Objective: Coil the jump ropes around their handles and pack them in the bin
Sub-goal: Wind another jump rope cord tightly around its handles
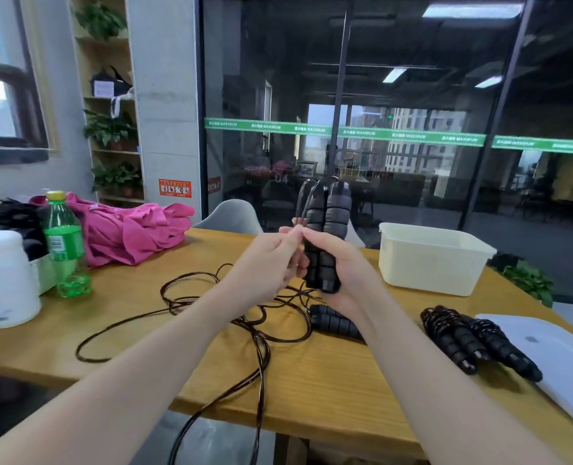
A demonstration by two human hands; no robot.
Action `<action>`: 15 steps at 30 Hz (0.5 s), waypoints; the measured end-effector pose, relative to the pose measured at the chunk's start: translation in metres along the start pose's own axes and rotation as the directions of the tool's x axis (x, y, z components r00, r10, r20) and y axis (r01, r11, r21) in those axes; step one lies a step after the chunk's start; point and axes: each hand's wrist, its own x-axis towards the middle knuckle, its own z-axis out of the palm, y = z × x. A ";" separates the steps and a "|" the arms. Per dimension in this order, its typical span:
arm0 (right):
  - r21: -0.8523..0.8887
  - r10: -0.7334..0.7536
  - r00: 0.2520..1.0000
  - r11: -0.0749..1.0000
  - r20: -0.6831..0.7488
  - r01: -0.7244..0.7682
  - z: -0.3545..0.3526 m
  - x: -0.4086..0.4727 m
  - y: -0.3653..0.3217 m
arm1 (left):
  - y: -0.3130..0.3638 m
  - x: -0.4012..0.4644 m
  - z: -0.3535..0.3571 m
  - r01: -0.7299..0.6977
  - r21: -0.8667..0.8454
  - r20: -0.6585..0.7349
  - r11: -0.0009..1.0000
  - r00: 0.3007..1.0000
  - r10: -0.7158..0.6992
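Where the loose black rope (244,330) hangs over the near edge of the wooden bench (328,391), it runs up into a tangle of loops lying left of centre. Just beyond, a second pair of handles (333,322) lies flat, and to the right a coiled rope bundle (472,340) rests partly on a white lid (566,360). Above the tangle, the right hand (348,276) grips a pair of black foam handles (325,229) upright, its fingers curled round their lower part, while the left hand (271,260) pinches the cord beside them between thumb and fingertips. Farther right stands the pale plastic bin (432,260). At the far left sit a green bottle (65,243), a white jar (5,280) and pink cloth (130,229).
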 end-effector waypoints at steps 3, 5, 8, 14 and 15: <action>0.083 -0.024 0.993 0.996 0.112 0.015 0.002 0.001 -0.001 | -0.023 -0.013 -0.004 0.059 0.119 -0.021 0.991 0.998 -0.057; 0.059 -0.024 0.990 0.998 0.137 0.016 0.005 0.003 -0.001 | -0.044 -0.023 -0.005 0.058 0.207 -0.009 0.977 0.998 -0.057; 0.146 -0.037 0.997 0.989 0.065 0.028 0.005 0.009 -0.004 | -0.072 -0.035 -0.013 0.002 0.323 0.026 0.946 1.000 -0.011; 0.309 -0.075 0.952 0.936 -0.297 0.170 -0.040 0.033 -0.020 | -0.093 -0.045 -0.059 0.071 0.450 -0.067 0.890 0.997 -0.046; 0.277 -0.061 0.935 0.947 -0.350 0.165 -0.046 0.034 -0.017 | -0.084 -0.042 -0.062 0.068 0.387 -0.076 0.920 0.996 -0.042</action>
